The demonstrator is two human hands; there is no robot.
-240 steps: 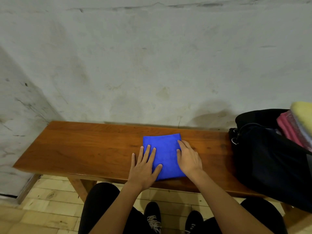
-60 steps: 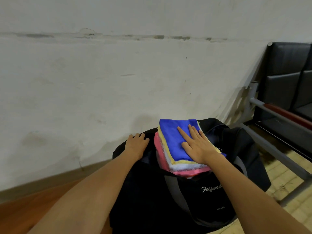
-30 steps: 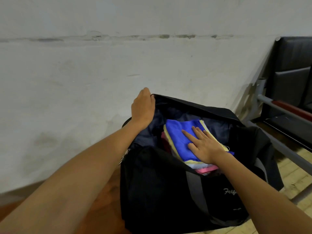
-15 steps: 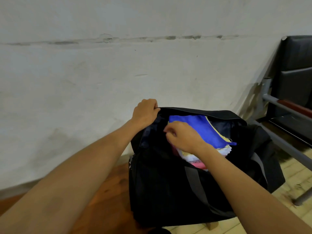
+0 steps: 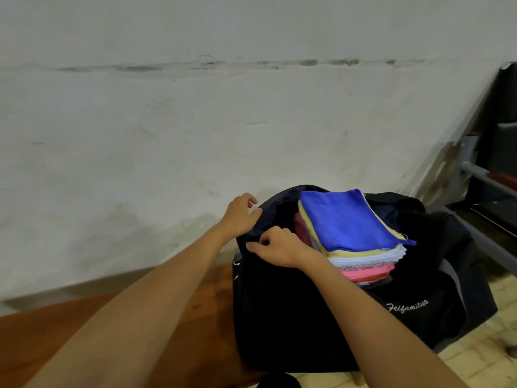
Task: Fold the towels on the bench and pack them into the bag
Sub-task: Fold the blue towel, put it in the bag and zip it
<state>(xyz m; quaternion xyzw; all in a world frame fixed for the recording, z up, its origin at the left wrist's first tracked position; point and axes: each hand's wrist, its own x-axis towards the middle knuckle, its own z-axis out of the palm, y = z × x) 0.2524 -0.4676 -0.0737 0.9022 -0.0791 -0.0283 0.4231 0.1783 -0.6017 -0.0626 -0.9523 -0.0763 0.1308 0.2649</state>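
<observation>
Nearest to me, two bare forearms reach forward from the bottom of the view over the wooden bench (image 5: 84, 329), whose reddish-brown top runs off to the left. At the bench's right end sits a black bag (image 5: 293, 317) with pale cursive lettering stitched on its front panel, and both hands meet at its open mouth.

The right hand (image 5: 275, 247) is at the near left rim of the opening, knuckles up, fingers curled and pinching the dark fabric of the edge. Just beyond it, the left hand (image 5: 240, 215) rests at the far left corner of the rim; its fingers are loosely bent with the thumb against the fabric, but I cannot tell whether it really grips the edge or only touches it.

Right beside the right hand, a stack of folded towels (image 5: 366, 261) stands in the bag, rising above the rim and tilting up toward the wall. A blue towel (image 5: 347, 219) lies on top, with yellow, white, patterned and pink layers showing at the near edge beneath it. The rest of the bag slumps around the stack, its right side sagging toward the pale tiled floor (image 5: 475, 357).

Behind everything rises a worn whitish wall (image 5: 195, 135) with a dark streaked line running across it. Far to the right, against that wall, stands a black padded seat (image 5: 506, 141) on a grey metal frame.
</observation>
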